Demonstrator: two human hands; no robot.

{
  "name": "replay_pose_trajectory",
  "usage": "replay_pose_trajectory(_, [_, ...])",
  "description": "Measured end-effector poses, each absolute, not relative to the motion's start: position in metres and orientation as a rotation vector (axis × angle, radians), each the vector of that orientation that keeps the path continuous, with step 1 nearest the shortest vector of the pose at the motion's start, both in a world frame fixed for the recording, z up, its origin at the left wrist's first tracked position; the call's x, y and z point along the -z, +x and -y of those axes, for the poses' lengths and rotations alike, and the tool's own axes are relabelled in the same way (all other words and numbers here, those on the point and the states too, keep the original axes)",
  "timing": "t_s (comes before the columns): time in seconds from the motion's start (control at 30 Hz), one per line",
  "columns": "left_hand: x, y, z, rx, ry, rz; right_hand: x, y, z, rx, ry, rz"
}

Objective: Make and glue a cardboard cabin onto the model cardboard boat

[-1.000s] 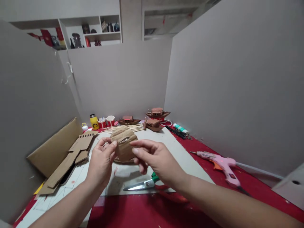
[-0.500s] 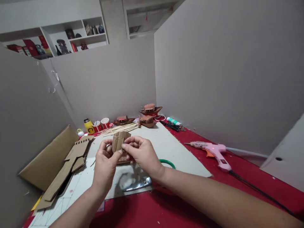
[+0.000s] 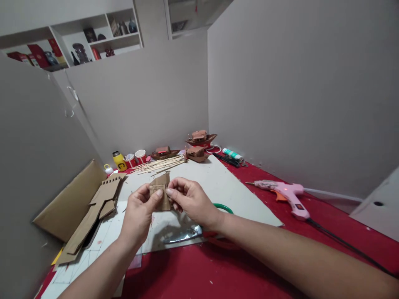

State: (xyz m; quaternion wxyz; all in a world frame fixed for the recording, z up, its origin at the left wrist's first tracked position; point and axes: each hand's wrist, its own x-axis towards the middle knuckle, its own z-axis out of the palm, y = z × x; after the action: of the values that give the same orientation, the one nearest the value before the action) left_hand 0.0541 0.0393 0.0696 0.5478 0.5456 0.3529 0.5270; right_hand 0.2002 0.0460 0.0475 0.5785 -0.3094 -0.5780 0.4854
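Both hands hold a small folded piece of brown corrugated cardboard (image 3: 161,192) above the white work mat (image 3: 218,187). My left hand (image 3: 139,216) pinches its left side with thumb and fingers closed. My right hand (image 3: 190,201) grips its right side, thumb pressed against the front. Scissors with green handles (image 3: 187,235) lie on the mat just under my right wrist, partly hidden by it.
A pink glue gun (image 3: 288,194) with its cord lies on the red tablecloth at right. Cut cardboard pieces (image 3: 93,207) lie at left. Bamboo sticks (image 3: 158,164), small model boats (image 3: 199,145), red cups (image 3: 137,158) and a yellow bottle (image 3: 118,160) stand at the back. Grey partition walls enclose the table.
The cardboard piece went from a broad rounded sheet to a narrower folded shape between my hands. My right hand closed onto it, and both hands lowered slightly toward the mat.
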Motion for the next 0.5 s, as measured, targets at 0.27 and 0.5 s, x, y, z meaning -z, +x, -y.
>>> replay_pose_trajectory(0.27, [-0.067, 0.055, -0.051, -1.142, 1.047, -0.83, -0.033, 0.204, -0.053, -1.062, -0.741, 1.379])
replay_pose_trajectory(0.5, [-0.064, 0.054, -0.058, -1.211, 1.268, -0.875, -0.036, 0.204, -0.053, -1.121, -0.802, 1.313])
